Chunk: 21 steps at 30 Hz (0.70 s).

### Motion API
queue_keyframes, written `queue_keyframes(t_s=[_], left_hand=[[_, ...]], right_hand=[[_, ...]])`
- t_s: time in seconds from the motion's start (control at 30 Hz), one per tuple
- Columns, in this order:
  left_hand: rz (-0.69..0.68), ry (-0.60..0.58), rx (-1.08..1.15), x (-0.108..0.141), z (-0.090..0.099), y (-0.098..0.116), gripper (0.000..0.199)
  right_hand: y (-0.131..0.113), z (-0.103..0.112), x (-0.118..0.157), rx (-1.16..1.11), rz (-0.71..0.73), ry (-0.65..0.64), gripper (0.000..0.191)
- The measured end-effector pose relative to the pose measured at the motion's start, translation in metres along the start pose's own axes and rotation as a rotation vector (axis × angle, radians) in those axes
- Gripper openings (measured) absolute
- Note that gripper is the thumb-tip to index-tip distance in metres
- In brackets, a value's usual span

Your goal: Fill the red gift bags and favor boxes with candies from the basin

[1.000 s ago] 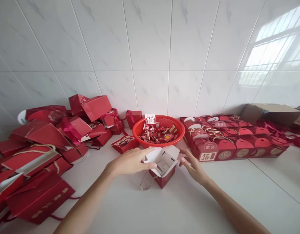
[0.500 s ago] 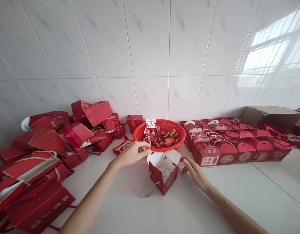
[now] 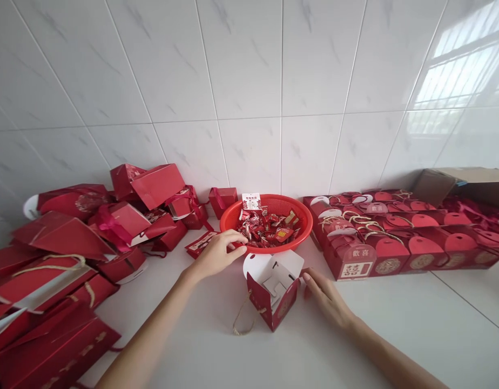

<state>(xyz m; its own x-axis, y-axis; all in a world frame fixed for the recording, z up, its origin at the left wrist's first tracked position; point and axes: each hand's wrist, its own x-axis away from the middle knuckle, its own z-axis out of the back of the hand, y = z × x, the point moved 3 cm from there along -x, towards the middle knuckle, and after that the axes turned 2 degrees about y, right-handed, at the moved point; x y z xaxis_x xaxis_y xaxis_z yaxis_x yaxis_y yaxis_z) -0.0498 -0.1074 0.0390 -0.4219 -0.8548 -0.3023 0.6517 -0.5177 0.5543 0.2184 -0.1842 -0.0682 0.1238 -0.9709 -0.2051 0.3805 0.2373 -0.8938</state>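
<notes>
A small red gift box [image 3: 272, 302] with a white inside stands on the table with its top flaps up and a twine handle [image 3: 243, 324] hanging at its left. My left hand [image 3: 221, 249] hovers by the near left rim of a red plastic basket [image 3: 307, 229], thumb and fingers apart, with nothing visible in it. The basket holds wrapped candies [image 3: 265, 229] and a white printed card [image 3: 251, 201]. At the box's right side is my right hand [image 3: 326, 294], its fingers stretched out and their tips at the box's edge; the farther fingers are partly hidden.
Rows of closed red boxes [image 3: 389, 256] stand at the right, with a brown carton [image 3: 456, 181] behind. Red boxes and bags [image 3: 67, 237] pile up at the left. Flat red cards [image 3: 199, 244] lie beside the basket. A tiled wall [image 3: 249, 146] closes off the back.
The view has shifted slightly. My right fingertips have come closer to the box's right edge. My left hand stays near the basket rim, and the box keeps its place.
</notes>
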Motion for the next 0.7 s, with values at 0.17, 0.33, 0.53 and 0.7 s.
queue_keyframes(t_s=[0.17,0.33,0.53,0.7], left_hand=[[0.014,-0.023,-0.010,-0.0018,-0.0024,-0.0063,0.031],[0.004,-0.027,-0.015,-0.0016,-0.0013,-0.0058,0.032],[0.001,-0.002,-0.026,-0.0016,-0.0014,-0.0029,0.029],[-0.020,0.033,-0.021,-0.0030,-0.0035,-0.0065,0.027]], right_hand=[[0.0015,-0.0006,0.0013,0.019,0.020,-0.023,0.053],[0.0042,-0.0002,0.0028,0.030,0.017,-0.021,0.051],[0.0062,0.0008,0.0059,-0.012,-0.011,0.004,0.052],[0.0052,0.0027,0.0068,-0.026,-0.013,0.025,0.053]])
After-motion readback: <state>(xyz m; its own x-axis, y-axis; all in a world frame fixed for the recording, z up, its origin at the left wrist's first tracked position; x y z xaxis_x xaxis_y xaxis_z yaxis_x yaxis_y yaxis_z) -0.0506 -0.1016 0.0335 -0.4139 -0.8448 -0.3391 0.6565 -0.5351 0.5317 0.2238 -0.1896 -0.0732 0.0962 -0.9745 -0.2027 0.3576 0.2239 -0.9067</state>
